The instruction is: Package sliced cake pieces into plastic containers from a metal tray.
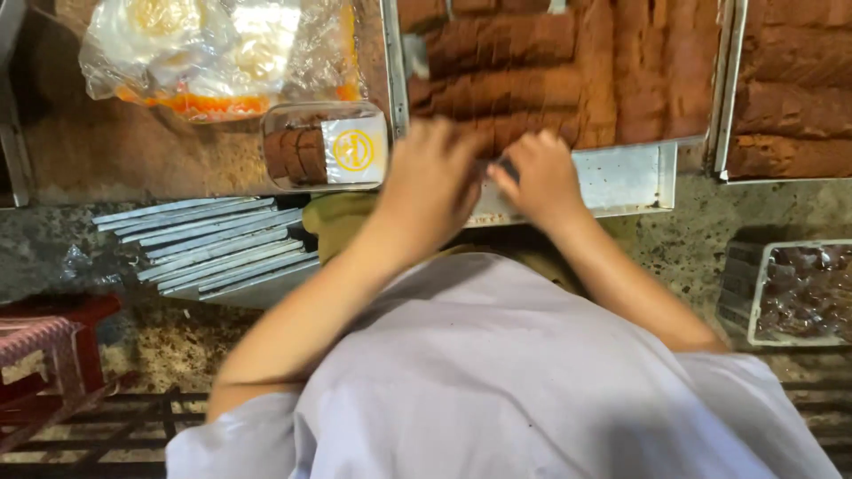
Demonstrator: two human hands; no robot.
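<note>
One camera sits on the person's head. It looks straight down, close to the metal tray [621, 177]

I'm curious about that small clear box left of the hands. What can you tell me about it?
The box is clear plastic with rounded corners and a lid bearing a white label with a round yellow mark. Brown cake slices stand packed inside. It lies on the brown surface, beside the metal tray, just below a plastic bag. The left hand is near but apart.

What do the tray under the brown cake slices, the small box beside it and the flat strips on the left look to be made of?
Tray: grey, dull-shining sheet metal, probably. Small box: clear glossy plastic; the slices show through. Flat strips: thin pale grey metal, it seems, with straight edges.
</note>
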